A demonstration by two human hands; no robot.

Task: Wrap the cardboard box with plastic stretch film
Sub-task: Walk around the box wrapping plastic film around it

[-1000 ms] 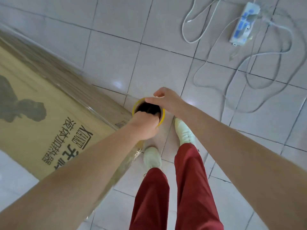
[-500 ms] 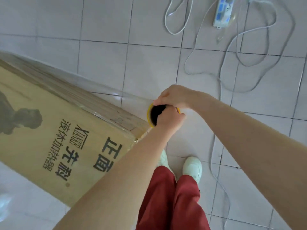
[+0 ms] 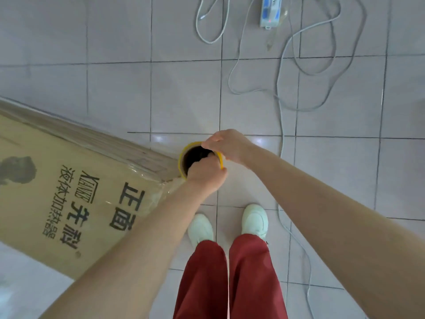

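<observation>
Both hands are gripping the film roll [image 3: 200, 157] (yellow-rimmed, seen end-on) at the cardboard box's [image 3: 69, 192] corner: left hand [image 3: 207, 176] clamping its near rim, right hand [image 3: 226, 146] clamping its far rim.

Pale grey glossy floor tiles [image 3: 119, 95] with dark grout lines, soft light glare on the tiles, white power strip [image 3: 271, 11] at the top, loose grey cables [image 3: 281, 111] looping across the floor
</observation>
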